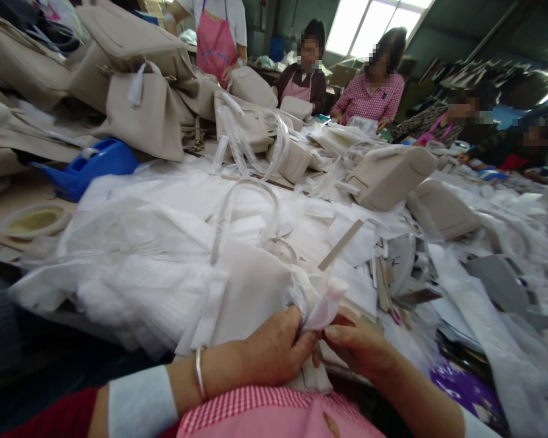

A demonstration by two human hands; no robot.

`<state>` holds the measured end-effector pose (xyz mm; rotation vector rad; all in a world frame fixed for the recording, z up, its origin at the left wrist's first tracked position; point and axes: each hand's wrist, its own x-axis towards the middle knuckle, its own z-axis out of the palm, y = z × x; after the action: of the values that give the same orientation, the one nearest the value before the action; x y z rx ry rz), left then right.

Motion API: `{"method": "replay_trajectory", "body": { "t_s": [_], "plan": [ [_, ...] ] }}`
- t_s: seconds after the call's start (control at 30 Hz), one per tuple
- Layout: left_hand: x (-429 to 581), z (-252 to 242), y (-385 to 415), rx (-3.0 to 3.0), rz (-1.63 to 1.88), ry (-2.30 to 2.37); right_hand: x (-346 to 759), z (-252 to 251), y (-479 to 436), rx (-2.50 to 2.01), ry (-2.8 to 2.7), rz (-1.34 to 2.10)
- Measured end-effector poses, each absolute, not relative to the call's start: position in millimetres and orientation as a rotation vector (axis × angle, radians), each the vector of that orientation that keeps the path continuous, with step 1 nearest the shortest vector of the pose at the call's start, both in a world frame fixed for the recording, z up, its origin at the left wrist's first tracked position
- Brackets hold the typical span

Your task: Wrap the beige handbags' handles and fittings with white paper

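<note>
My left hand (pixel 278 348), with a silver bangle at its wrist, is closed round the gathered lower part of a thin white wrapping sheet (pixel 325 309). On the other side my right hand (pixel 357 340) pinches the sheet's lower edge between thumb and fingers. What lies inside the folds is hidden. Just beyond my left hand lies a flat white panel (pixel 253 289). A loop-shaped strap in clear film (pixel 221 222) rises behind it. Below the hands, a pale piece (pixel 314 378) hangs by my pink apron (pixel 274 417).
A pile of white sheets (pixel 132 225) covers the left of the table. Beyond it are a blue tape dispenser (pixel 98 164), a tape roll (pixel 36 220) and beige handbags (pixel 141 112). More handbags (pixel 393 176) and scraps lie right. Several co-workers (pixel 369 91) are across the table.
</note>
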<state>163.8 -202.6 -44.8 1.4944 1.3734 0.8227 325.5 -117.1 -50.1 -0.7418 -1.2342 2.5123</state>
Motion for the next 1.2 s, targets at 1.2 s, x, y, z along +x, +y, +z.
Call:
{"method": "replay_trajectory", "body": {
  "t_s": [1.2],
  "plan": [
    [167.0, -49.4, -201.0, 1.369, 0.829, 1.376, 334.6, -41.6, -105.5, -1.015, -1.603, 2.256]
  ]
}}
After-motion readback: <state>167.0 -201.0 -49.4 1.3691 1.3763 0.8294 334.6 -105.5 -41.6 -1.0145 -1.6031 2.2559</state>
